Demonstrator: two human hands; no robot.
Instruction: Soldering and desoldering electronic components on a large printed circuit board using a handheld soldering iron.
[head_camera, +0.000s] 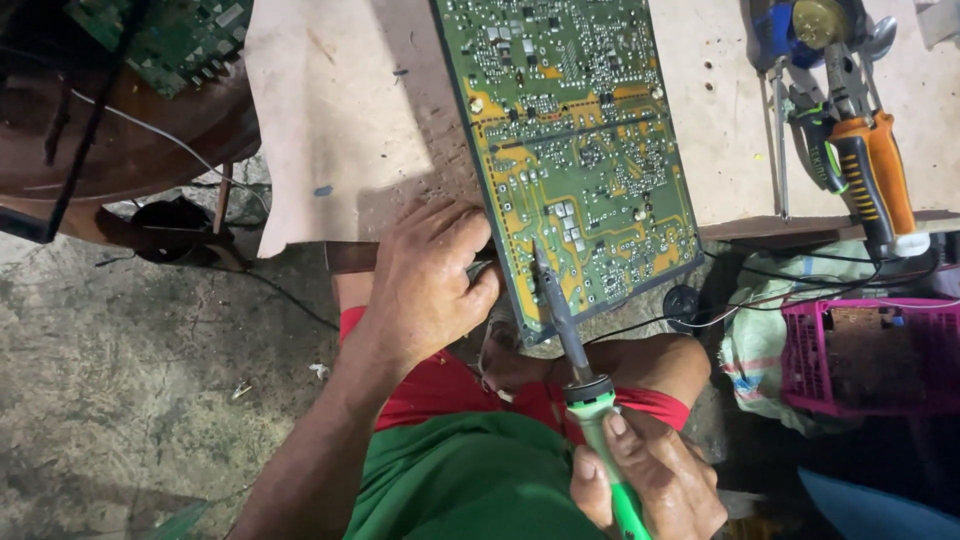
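A green circuit board (575, 150) lay solder side up on a worn wooden workbench (340, 130), its near end overhanging the edge to meet the iron. The left hand (430, 285) gripped the board's near left edge, apparently steadying it. The right hand (650, 480) was closed around a green-handled soldering iron (585, 385), whose tip touched the near end. Orange-handled pliers (870, 165) lay well aside.

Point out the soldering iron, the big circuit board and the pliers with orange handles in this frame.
soldering iron (590, 400): head view, on the green handle's black collar, above the right hand.
circuit board (580, 140): head view, on the middle of its green and yellow solder side.
orange-handled pliers (875, 170): head view, on an orange grip.
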